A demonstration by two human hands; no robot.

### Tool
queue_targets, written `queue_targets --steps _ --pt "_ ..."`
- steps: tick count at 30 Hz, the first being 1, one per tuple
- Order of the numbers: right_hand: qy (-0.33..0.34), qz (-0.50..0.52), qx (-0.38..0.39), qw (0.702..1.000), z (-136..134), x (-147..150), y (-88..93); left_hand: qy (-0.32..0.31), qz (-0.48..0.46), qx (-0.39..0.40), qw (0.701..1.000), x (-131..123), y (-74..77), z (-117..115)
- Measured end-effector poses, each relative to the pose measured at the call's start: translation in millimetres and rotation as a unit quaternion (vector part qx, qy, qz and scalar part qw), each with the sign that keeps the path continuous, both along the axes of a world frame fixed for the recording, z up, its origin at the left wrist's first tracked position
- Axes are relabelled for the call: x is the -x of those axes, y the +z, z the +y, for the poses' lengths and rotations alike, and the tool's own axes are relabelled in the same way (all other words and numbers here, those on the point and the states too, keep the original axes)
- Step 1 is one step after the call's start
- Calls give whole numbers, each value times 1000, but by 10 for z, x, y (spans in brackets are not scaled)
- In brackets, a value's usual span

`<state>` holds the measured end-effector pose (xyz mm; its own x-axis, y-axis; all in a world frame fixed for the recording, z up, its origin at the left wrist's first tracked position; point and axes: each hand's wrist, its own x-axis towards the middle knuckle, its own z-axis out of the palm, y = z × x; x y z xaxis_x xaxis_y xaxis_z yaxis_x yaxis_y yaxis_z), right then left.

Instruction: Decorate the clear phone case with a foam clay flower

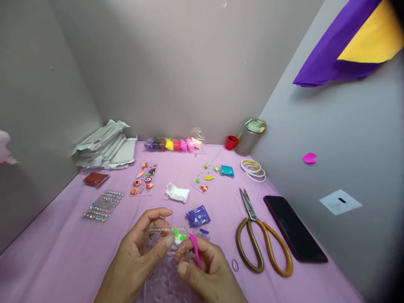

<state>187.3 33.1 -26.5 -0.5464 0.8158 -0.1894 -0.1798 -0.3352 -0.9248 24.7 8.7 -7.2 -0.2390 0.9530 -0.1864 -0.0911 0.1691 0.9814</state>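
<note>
Near the front edge, my left hand (142, 248) is closed on the upper side of a clear plastic case (168, 282) with a faceted surface. Bright green and white clay pieces (179, 237) sit at the case's top edge, close to my left thumb. My right hand (208, 263) pinches a thin pink modelling tool (195, 248), its tip up beside the clay. Some right fingers also touch the case's corner. Just beyond the hands lies a purple clay packet (198, 216), with a small purple clay strip (204, 231) beside it. A white clay packet (177, 193) rests farther back.
Large scissors (252, 227) lie right of my hands, with a dark phone (295, 227) beyond. Tape rolls (253, 169), a bottle (251, 136) and a red cup (232, 142) stand back right. Charm sheets (143, 180), rhinestones (104, 206) and stacked white packets (105, 145) lie left.
</note>
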Motion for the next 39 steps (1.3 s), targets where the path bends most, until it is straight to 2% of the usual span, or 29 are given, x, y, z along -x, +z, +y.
queue_targets --steps 12,23,28,32,35,39 --pt "3 2 1 1000 -25 -9 -28 -28 21 0 999 54 -92 -11" --pt "1 4 7 1000 -7 -12 -8 -7 46 -11 999 20 -29 -15" --pt "-11 11 18 1000 -5 -19 -6 -19 93 -35 995 108 -101 -16" --pt "-36 37 23 998 1 -21 -30 -16 175 -87 981 205 -151 -15" --pt "-44 47 18 998 -5 -18 -44 -37 223 -126 966 208 -138 -29" --pt "-43 42 28 998 -18 -21 -51 -40 243 -141 959 141 -79 -49"
